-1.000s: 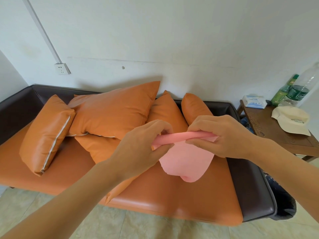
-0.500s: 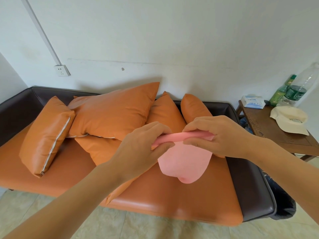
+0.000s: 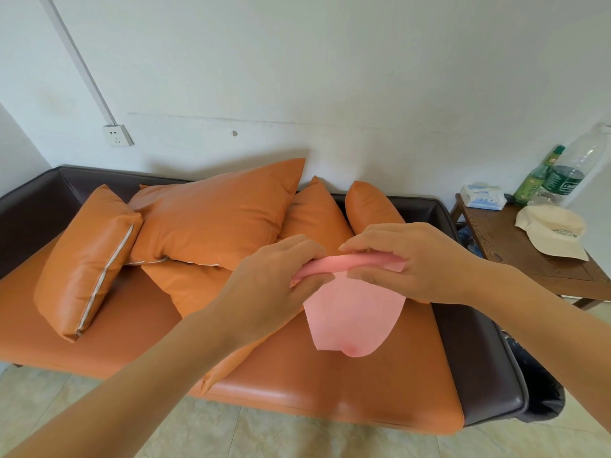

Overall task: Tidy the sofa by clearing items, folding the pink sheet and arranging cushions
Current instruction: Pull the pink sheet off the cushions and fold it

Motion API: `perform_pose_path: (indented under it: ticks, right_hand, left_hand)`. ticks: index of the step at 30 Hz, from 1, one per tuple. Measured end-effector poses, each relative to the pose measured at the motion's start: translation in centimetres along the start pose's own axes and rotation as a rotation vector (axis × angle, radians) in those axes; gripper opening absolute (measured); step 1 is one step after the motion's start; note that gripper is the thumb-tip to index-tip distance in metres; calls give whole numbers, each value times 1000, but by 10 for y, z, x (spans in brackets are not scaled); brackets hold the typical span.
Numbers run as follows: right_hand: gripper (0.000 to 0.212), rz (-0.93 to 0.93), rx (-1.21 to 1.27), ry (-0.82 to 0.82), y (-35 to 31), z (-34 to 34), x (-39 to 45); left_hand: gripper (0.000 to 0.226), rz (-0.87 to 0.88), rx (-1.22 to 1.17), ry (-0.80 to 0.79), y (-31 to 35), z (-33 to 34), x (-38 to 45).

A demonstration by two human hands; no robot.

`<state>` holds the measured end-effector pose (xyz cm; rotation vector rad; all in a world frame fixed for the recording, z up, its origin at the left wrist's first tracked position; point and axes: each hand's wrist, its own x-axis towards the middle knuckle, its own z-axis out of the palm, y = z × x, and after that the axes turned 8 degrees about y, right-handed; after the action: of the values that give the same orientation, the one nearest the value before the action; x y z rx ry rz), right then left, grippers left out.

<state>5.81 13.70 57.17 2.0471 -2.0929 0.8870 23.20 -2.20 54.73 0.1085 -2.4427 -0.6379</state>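
Observation:
I hold the pink sheet (image 3: 353, 315) in the air above the orange sofa seat (image 3: 330, 385). Its top edge is a rolled fold stretched between my hands, and a flap hangs below. My left hand (image 3: 274, 285) pinches the left end of the fold. My right hand (image 3: 413, 259) pinches the right end, fingers over the top and thumb beneath. Several orange cushions lie on the sofa: a small one (image 3: 86, 256) tilted at the left, a large one (image 3: 215, 213) in the middle, another (image 3: 314, 213) behind my hands, and one (image 3: 370, 203) by the right arm.
The sofa has a dark brown back and arms (image 3: 479, 355). To the right stands a wooden side table (image 3: 529, 259) with a cream cap (image 3: 552, 229), a tissue pack (image 3: 482, 196), a green bottle (image 3: 535, 181) and a clear bottle (image 3: 575, 170). Tiled floor lies in front.
The hanging flap of the pink sheet has shortened slightly while both hands stay on the fold. The hands have barely shifted.

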Motion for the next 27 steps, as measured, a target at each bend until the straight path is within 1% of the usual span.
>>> perform_pose_path:
  ticks: [3,7,9,12,14,17,19,24,27]
  right_hand:
    - [34,-34,-2,-9,-2,2,4]
    - [28,-67,-25,31,0,5,3]
    - [27,-67,-35,44,1,5,3]
    - [28,-66,-59,53,0,5,2]
    - [32,-30,-64,41,-1,5,3]
    - [40,8,-82,-20,-3,2,7]
    - [40,11,-57,-59,-5,0,9]
    - [35,-19,-29,-54,-8,1,10]
    - [31,-26,-26,-42,-7,2,9]
  left_hand:
    - [21,-3,33,7,-1,0,1]
    - [32,-17,56,-42,1,-3,4]
    - [33,-5,65,-65,2,-5,6]
    - [39,16,127,-76,3,-5,6]
    - [41,75,210,-48,3,-2,7]
    - [38,162,289,4,2,-1,7]
    - [34,188,296,19,2,-1,8]
    - [28,139,261,11,2,-3,7]
    - [41,68,248,-86,2,-8,9]
